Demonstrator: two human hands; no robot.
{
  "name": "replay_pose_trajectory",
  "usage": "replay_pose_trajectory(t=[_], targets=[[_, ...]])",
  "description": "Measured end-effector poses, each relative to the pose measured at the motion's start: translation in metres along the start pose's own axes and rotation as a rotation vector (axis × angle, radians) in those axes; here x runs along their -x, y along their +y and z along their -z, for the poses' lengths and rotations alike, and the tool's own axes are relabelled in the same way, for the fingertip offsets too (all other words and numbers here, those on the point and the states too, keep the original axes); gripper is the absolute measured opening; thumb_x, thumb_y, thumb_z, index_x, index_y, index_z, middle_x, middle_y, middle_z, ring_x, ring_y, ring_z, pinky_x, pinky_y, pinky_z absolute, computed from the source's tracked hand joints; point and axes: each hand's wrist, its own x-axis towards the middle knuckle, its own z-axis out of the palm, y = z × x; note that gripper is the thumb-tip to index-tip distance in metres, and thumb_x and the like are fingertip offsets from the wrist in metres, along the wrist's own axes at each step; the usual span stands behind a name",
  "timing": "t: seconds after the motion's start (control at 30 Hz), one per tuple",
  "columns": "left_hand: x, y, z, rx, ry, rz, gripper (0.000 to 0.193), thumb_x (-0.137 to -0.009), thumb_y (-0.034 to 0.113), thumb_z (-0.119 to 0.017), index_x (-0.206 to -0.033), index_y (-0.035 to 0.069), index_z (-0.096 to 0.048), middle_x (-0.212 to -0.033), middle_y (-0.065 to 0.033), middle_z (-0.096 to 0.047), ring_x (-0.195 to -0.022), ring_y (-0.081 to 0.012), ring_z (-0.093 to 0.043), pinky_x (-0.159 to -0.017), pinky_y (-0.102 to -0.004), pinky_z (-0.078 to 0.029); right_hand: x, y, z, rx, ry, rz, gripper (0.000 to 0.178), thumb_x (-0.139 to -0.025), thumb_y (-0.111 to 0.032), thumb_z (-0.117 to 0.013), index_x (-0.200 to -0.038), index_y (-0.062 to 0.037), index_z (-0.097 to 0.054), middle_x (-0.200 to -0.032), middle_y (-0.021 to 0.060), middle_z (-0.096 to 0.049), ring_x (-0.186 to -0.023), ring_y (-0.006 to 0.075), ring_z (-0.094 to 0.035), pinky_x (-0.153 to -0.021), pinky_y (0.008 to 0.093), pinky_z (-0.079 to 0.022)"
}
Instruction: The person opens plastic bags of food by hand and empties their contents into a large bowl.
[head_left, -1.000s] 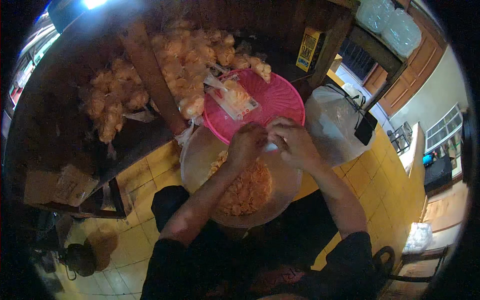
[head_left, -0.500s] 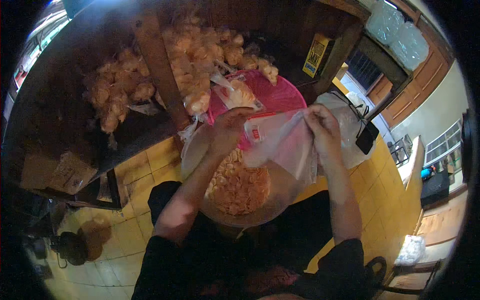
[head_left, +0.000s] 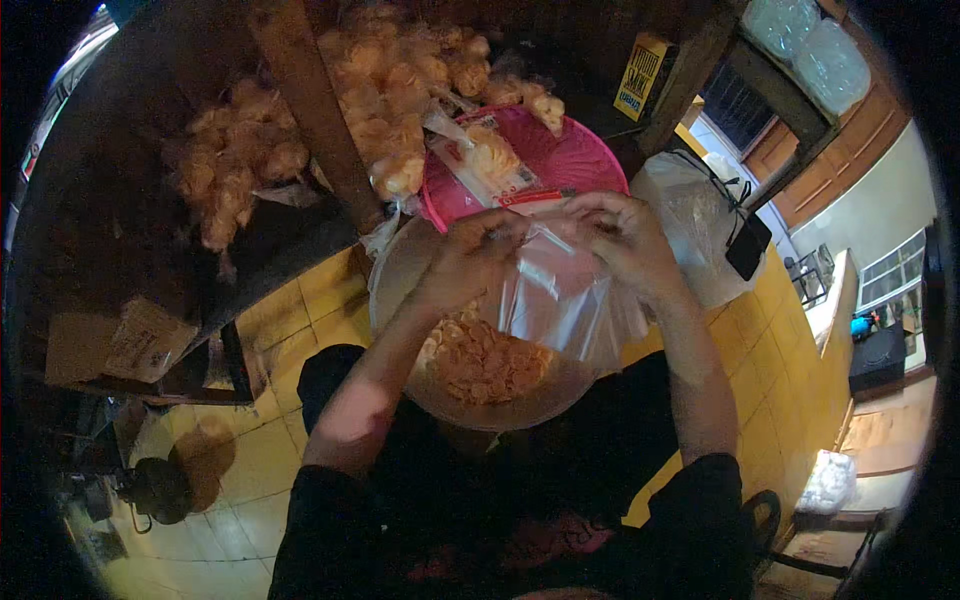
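Note:
My left hand (head_left: 478,250) and my right hand (head_left: 628,240) are both closed on the top edge of a clear plastic bag (head_left: 560,290), which hangs flat between them and catches the light. Behind and below it is a wide translucent bag or tub (head_left: 415,390) with thin, pale-orange chips (head_left: 480,365) inside, in front of my lap. Just beyond my hands lies a pink woven basket (head_left: 590,150). A small filled bag of chips (head_left: 490,155) rests on it, beside a flat plastic packet with a red strip (head_left: 535,198).
Several filled chip bags (head_left: 385,110) crowd the dark wooden shelf, split by an upright post (head_left: 310,100). A yellow box (head_left: 645,78) stands at the back right. A large clear bag (head_left: 690,210) with a black phone-like object (head_left: 748,248) lies right. Cardboard (head_left: 150,340) sits left.
My right hand has come down and inward, closer to my left. The bag, earlier pulled up on the right side, now hangs lower and flatter between both hands.

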Motion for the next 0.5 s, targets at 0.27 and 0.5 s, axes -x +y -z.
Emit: replay_pose_trajectory(t=[0.27, 0.5], targets=[[0.012, -0.008, 0.052, -0.467, 0.358, -0.457, 0.025, -0.091, 0.026, -0.058, -0.082, 0.003, -0.063, -0.061, 0.0015, -0.052, -0.054, -0.0066, -0.045, -0.051, -0.025, -0.038, 0.006, 0.017, 0.026, 0.213, -0.311, -0.101, 0.04, -0.08, -0.003, -0.063, -0.119, 0.0007, -0.056, -0.108, 0.0092, -0.064, -0.102, 0.0147, -0.058, -0.087, 0.0305, -0.047], [0.036, 0.024, 0.078, -0.281, 0.474, 0.18, 0.025, -0.09, 0.022, -0.058, -0.075, 0.002, -0.06, -0.059, 0.0024, -0.053, -0.05, -0.0054, -0.045, -0.047, -0.0241, -0.034, 0.006, 0.02, 0.033, 0.158, -0.143, -0.188, 0.018, -0.086, -0.006, -0.06, -0.104, -0.0001, -0.061, -0.086, 0.0019, -0.062, -0.077, 0.0093, -0.058, -0.069, 0.0254, -0.048]])
